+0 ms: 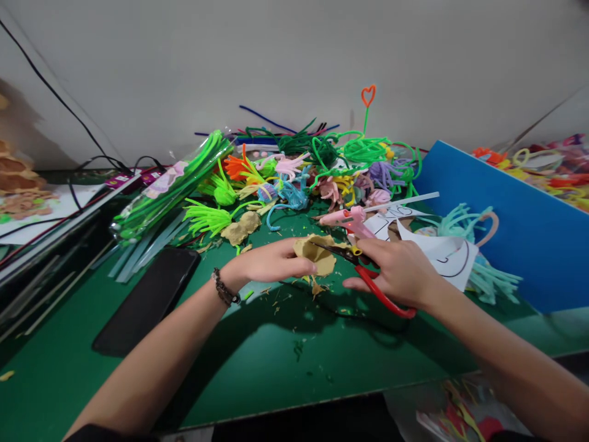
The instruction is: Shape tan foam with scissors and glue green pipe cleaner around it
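- The tan piece is at the middle of the scene, in your left hand, above the green worktop.
- Your left fingers are closed on its left edge, the thumb along the near side; the other fingertips are mostly hidden behind it.
- Your right fingers are wrapped round the red handles of the scissors, with the right hand on the right side and the dark blades pointing left across the piece. Whether the blades touch it, you cannot tell from here.
- Expect the piece to be very light: it looks thin, bent and ragged at the rim.
- It probably gives under pressure and may crumble or tear, judging by the small crumbs beneath it, so pinch gently.
- The surface looks matt, so slipping seems a lesser worry than crushing.
- Its left edge is the sound place to hold, keeping your thumb well apart from the blade tips.
- Take the scissors only by their handles; they should feel stiff and heavier than the piece.
- Just beyond your left hand lies a tan lump; the pink glue gun is near the blades, on the far side.
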`<state>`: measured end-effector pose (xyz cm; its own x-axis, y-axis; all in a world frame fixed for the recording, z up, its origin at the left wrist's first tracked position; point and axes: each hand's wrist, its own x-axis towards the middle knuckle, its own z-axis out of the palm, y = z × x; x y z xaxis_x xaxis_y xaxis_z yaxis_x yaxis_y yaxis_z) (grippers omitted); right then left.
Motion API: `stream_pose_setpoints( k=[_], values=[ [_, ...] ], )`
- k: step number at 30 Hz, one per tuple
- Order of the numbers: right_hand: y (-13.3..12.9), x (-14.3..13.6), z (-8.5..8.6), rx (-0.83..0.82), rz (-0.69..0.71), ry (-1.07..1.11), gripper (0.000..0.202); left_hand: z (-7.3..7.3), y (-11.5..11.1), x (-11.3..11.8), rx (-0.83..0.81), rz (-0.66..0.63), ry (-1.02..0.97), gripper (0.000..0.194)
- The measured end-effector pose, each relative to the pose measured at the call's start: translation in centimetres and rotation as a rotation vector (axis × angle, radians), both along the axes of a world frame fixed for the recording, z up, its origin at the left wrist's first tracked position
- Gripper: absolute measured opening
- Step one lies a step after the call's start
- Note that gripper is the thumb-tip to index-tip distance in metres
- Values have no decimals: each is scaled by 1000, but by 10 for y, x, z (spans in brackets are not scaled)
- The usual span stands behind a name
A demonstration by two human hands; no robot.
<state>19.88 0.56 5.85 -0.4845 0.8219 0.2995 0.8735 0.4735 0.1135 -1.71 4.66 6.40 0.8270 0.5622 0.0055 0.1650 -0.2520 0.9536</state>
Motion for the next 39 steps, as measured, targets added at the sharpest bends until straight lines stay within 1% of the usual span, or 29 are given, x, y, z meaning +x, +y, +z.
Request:
stream_pose_setpoints(
  k=[3,5,7,8,9,11,12,13,14,15,17,21,24,27,31,35,37,39],
  values=[
    [-2,0,-2,39,19,30,72,-2,3,-3,-123,-28,19,9],
    [-3,-1,-4,53,11,54,70,-5,5,-4,-189,-44,24,13],
    [-3,-2,-6,48,-25,88,69,-8,6,-1,-175,-16,-16,20],
    [-3,-3,-7,40,-56,108,69,-10,5,1,-129,28,-40,23],
    [-2,-3,-8,28,-96,128,69,-13,3,5,-68,101,-70,24],
    [-1,-5,-9,-12,-185,153,68,-18,-1,14,106,276,-97,24],
    [0,-6,-9,-42,-224,154,68,-21,-4,19,178,369,-138,28],
    [1,-7,-9,-72,-252,146,66,-24,-6,24,221,433,-172,32],
    [2,-8,-9,-100,-269,134,64,-26,-7,27,256,472,-189,32],
    [3,-9,-9,-122,-272,120,61,-28,-8,29,281,484,-183,31],
    [5,-10,-10,-150,-258,104,56,-30,-7,30,294,452,-150,28],
    [7,-10,-13,-186,-249,94,51,-29,-2,24,206,341,-148,28],
    [8,-9,-13,-132,-214,77,52,-25,-1,19,157,281,-151,28],
    [10,-7,-10,-94,-164,59,54,-20,0,15,115,246,-100,27],
    [12,-6,-5,-127,-110,47,53,-15,1,11,85,219,-75,29],
    [13,-8,-7,-147,-136,58,56,-15,4,8,70,202,-70,29],
    [13,-10,-10,-156,-164,65,57,-16,6,7,41,177,-62,30],
    [13,-10,-14,-129,-171,80,57,-18,8,6,-6,152,-58,30]
  ],
)
